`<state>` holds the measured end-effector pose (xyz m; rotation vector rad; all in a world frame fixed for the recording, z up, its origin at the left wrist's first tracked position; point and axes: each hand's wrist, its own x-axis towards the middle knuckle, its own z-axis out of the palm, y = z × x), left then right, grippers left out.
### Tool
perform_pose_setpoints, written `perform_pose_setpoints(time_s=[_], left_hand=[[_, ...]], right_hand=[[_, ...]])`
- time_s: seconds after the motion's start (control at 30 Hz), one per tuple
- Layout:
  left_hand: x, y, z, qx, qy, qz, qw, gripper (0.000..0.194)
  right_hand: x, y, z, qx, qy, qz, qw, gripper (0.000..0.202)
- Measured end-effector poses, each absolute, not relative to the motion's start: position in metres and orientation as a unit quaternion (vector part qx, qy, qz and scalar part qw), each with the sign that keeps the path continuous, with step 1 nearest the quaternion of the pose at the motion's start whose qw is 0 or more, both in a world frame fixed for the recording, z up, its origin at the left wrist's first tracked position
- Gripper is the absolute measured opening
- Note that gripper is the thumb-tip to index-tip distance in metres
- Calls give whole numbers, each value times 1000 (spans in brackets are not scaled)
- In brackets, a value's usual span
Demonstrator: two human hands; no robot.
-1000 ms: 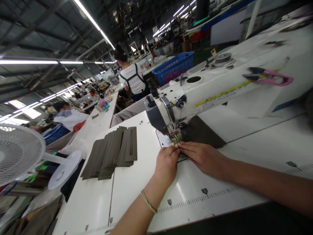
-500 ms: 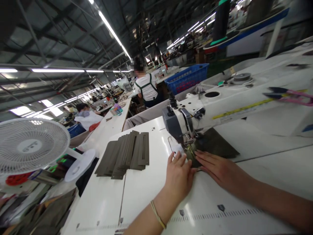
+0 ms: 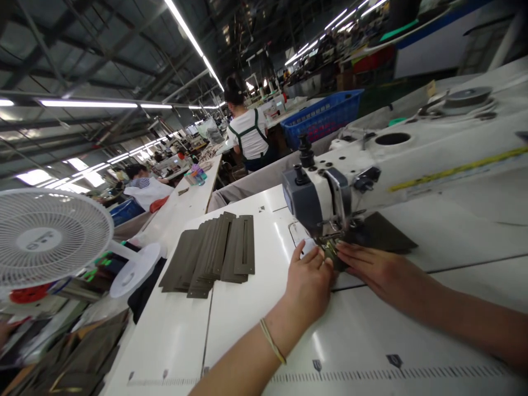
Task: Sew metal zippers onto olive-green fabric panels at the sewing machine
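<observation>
An olive-drab fabric piece (image 3: 383, 234) lies flat under the head of a white and grey sewing machine (image 3: 305, 201). My left hand (image 3: 309, 280), with a thin band at the wrist, is at the fabric's near left edge, its fingers bent and closed on it close to the presser foot. Flat on the fabric just right of the needle area, my right hand (image 3: 379, 269) has its fingers stretched out together. The needle tip is hard to make out. To the left, a fanned stack of olive fabric pieces (image 3: 210, 253) with slots rests on the table.
A white fan (image 3: 45, 239) stands at the left, above piled cloth (image 3: 82, 352). A yellow measuring tape (image 3: 457, 170) lies along the machine arm. Behind the machine is a blue crate (image 3: 322, 118). A person in white (image 3: 249, 140) sits ahead, facing away.
The view has shifted, so the machine appears further right and larger. My left hand's fingers have bent in more. My right hand stays flat on the fabric. The scissors are out of view.
</observation>
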<state>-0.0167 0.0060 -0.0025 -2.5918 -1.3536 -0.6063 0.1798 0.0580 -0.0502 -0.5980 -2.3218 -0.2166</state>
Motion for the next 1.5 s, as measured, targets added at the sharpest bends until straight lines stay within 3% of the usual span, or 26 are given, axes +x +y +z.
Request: perform_pose_setpoints(time_s=[0.27, 0.6, 0.97, 1.5], left_hand=[[-22, 28, -15, -858, -466, -207, 61, 14], [-22, 32, -16, -858, -476, -185, 59, 14], [-23, 32, -9, -857, -491, -153, 39, 13], [-23, 39, -25, -797, -549, -253, 3, 10]], right_hand=[[173, 74, -42, -234, -899, -71, 362, 31], [171, 76, -26, -213, -902, -88, 365, 34], [173, 84, -43, -231, -911, -54, 338, 40], [170, 103, -47, -252, -885, -54, 389, 25]])
